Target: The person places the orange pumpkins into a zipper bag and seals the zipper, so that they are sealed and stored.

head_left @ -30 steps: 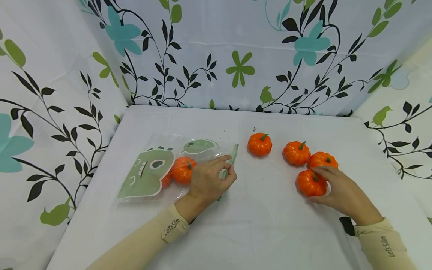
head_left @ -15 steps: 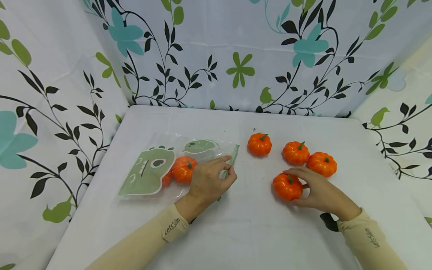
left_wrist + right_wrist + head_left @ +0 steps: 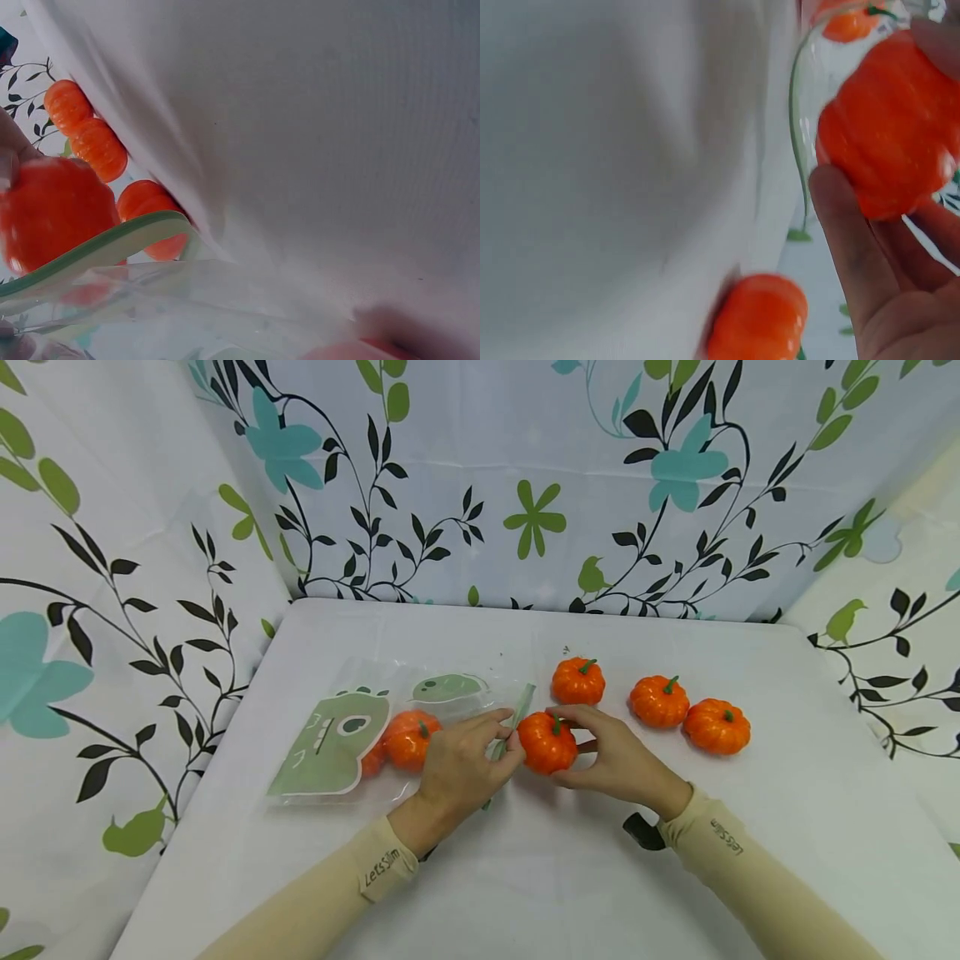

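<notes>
Bag (image 3: 337,739), clear, green animal print: lying on the white table (image 3: 570,877), at nine o'clock from the left hand. One bagged pumpkin (image 3: 408,739) is showing through the wall; more orange is peeping out beside the print.

Left hand (image 3: 467,762): thumb and fingers are pinching the bag's green rim (image 3: 112,238), which is arching upward.

Right hand (image 3: 618,762): thumb and fingers are clamping round the held pumpkin (image 3: 546,745), stem up, at three o'clock from the left hand and just beside the rim; contact cannot be told.

Loose pumpkins, three: sitting at one o'clock (image 3: 578,682), two o'clock (image 3: 659,703) and three o'clock (image 3: 717,728) from the held pumpkin.

Handling note, by judgement: the left hand is serving best by lifting the rim until the mouth is gaping; the right hand, by leading with the smooth side, sparing the film from snagging, and releasing well inside.
</notes>
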